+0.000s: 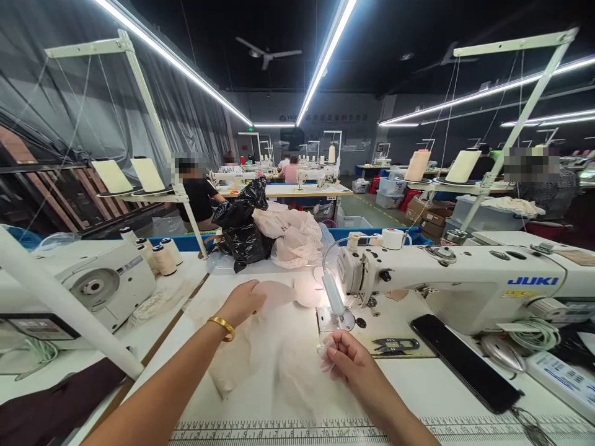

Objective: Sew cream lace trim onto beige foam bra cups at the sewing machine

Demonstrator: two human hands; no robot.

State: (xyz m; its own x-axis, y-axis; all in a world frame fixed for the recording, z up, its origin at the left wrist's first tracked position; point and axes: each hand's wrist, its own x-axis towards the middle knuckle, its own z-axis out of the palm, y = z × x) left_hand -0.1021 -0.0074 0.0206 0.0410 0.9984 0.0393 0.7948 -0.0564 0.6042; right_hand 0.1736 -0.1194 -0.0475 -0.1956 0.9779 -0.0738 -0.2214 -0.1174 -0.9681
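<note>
My left hand [244, 302], with a gold bangle [223, 328] at the wrist, is closed on the edge of a pale pink fabric piece [277, 293] over the white table. Closer to me, my right hand [348, 358] pinches a bunched bit of sheer pale fabric [326, 354] between thumb and fingers. A thin sheer panel [297, 365] lies between the hands, and a beige cloth piece [231, 365] rests below my left hand. Another pale round piece [308, 291] lies near the lit needle area of the JUKI sewing machine [446, 279].
Thread snips [395, 345] and a black phone [467, 362] lie right of my right hand. A printed ruler [279, 432] runs along the front edge. Behind stand a black plastic bag [244, 229] and a heap of pale fabric [297, 238]. Thread cones [165, 257] stand left.
</note>
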